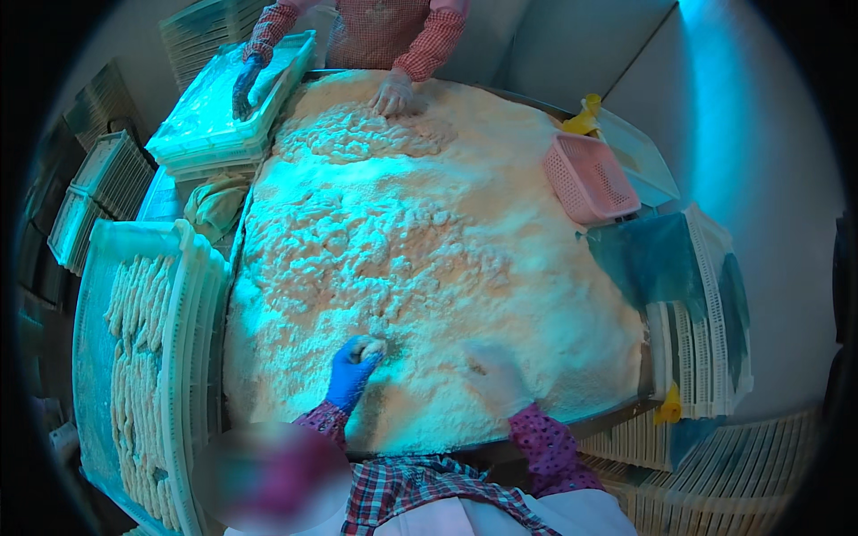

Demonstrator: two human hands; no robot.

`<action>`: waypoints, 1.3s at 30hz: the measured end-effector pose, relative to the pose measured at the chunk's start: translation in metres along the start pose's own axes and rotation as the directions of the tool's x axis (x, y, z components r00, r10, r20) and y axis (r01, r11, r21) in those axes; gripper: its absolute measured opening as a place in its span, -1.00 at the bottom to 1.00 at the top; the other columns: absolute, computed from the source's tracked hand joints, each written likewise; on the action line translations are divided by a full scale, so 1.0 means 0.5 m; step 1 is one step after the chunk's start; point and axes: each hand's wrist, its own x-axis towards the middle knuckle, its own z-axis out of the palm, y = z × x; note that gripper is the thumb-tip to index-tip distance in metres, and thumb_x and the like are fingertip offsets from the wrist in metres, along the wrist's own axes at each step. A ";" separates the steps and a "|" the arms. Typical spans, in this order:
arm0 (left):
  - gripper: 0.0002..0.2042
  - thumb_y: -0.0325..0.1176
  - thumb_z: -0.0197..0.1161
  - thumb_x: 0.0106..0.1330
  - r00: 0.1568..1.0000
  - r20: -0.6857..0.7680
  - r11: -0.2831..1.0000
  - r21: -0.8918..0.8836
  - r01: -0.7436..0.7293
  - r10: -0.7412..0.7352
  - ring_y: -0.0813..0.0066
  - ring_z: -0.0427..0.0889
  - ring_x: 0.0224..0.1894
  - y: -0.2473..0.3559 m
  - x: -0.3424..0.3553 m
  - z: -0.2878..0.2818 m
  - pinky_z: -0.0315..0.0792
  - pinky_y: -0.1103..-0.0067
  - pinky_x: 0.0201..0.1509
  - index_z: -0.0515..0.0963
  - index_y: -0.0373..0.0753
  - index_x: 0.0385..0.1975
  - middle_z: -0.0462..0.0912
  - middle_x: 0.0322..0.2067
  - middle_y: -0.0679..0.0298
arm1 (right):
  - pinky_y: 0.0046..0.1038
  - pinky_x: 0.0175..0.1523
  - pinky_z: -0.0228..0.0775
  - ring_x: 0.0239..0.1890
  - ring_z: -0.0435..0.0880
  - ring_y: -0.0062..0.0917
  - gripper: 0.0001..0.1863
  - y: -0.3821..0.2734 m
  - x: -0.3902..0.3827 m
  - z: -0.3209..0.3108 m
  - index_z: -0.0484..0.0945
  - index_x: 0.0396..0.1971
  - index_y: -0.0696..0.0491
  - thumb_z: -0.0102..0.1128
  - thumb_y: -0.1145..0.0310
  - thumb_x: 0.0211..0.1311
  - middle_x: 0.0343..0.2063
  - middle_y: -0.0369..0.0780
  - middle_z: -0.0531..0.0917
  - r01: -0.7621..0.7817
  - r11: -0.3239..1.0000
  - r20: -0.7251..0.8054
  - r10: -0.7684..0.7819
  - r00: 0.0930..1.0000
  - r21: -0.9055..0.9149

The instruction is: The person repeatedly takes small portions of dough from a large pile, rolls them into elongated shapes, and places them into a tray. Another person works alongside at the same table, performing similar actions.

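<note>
My left hand, in a blue glove, is closed round a small pale coated piece of food just above the crumb-covered table. The fingers partly hide the piece, and its kind does not show. To its right my right hand, in a whitish glove, is low over the loose white crumbs. Motion smears its fingers, so I cannot tell what they hold. Ahead of both hands, many coated lumps lie half buried in the crumbs.
At left stands a stack of white trays, the top one holding rows of coated strips. More trays and a crumpled cloth are behind it. Across, a co-worker's gloved hand touches the crumbs. A pink basket stands at right.
</note>
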 end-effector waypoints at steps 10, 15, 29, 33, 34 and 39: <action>-0.49 -0.46 0.20 0.16 0.748 0.612 0.399 0.637 -0.659 0.259 0.19 0.31 0.23 0.047 0.006 0.041 0.28 0.38 0.23 0.36 0.00 0.17 0.26 0.24 0.15 | -0.47 -0.04 0.41 -0.12 0.58 -0.43 -0.60 -0.031 0.058 0.019 0.43 0.09 0.07 0.06 0.40 0.23 -0.13 -0.15 0.59 -0.398 0.248 0.255 0.459 0.851 0.883; -0.38 -0.50 0.23 0.07 0.868 0.469 0.372 0.786 -0.494 0.164 0.05 0.37 0.13 0.109 -0.007 -0.004 0.39 0.29 0.09 0.30 0.05 0.21 0.28 0.20 0.13 | -0.47 0.00 0.37 -0.09 0.54 -0.51 -0.58 -0.033 0.018 0.022 0.42 0.08 0.10 0.14 0.42 0.19 -0.07 -0.19 0.58 -0.079 0.976 -0.027 0.087 0.996 0.205; -0.70 -0.53 0.22 0.09 0.701 0.651 0.027 0.727 -0.686 0.291 0.24 0.57 -0.10 0.090 -0.048 -0.062 0.48 0.40 -0.11 0.56 -0.10 -0.15 0.55 -0.07 0.19 | -0.42 -0.06 0.43 -0.18 0.56 -0.32 -0.70 -0.070 0.033 0.060 0.54 -0.10 0.07 0.17 0.43 0.12 -0.16 -0.16 0.58 0.212 0.965 -0.108 -0.230 0.967 -0.152; -0.76 -0.39 0.19 0.22 0.818 0.474 0.518 0.634 -0.575 0.327 0.16 0.56 -0.10 0.053 -0.023 -0.056 0.46 0.35 -0.02 0.49 -0.12 -0.11 0.56 -0.07 0.20 | -0.42 -0.06 0.43 -0.15 0.56 -0.32 -0.69 -0.074 0.021 0.062 0.55 -0.08 0.04 0.17 0.40 0.13 -0.15 -0.17 0.59 0.014 0.989 -0.084 -0.002 0.996 0.145; -0.78 -0.35 0.17 0.25 0.905 0.333 0.773 0.487 -0.406 0.265 0.20 0.56 -0.10 0.042 -0.025 -0.048 0.46 0.36 -0.01 0.48 -0.15 -0.11 0.56 -0.08 0.18 | -0.42 -0.06 0.43 -0.15 0.56 -0.32 -0.69 -0.075 0.021 0.062 0.55 -0.07 0.04 0.18 0.39 0.14 -0.15 -0.17 0.59 -0.107 0.915 -0.062 0.142 0.988 0.389; -0.73 -0.21 0.01 0.39 0.975 0.139 0.863 -0.457 0.217 -0.172 0.42 0.52 -0.04 0.046 -0.024 0.045 0.39 0.47 0.10 0.44 -0.29 -0.15 0.45 0.01 0.13 | -0.43 -0.06 0.46 -0.14 0.58 -0.36 -0.70 -0.124 0.025 0.070 0.56 -0.07 0.01 0.17 0.36 0.18 -0.09 -0.19 0.59 -0.090 0.655 -0.078 0.222 0.972 0.751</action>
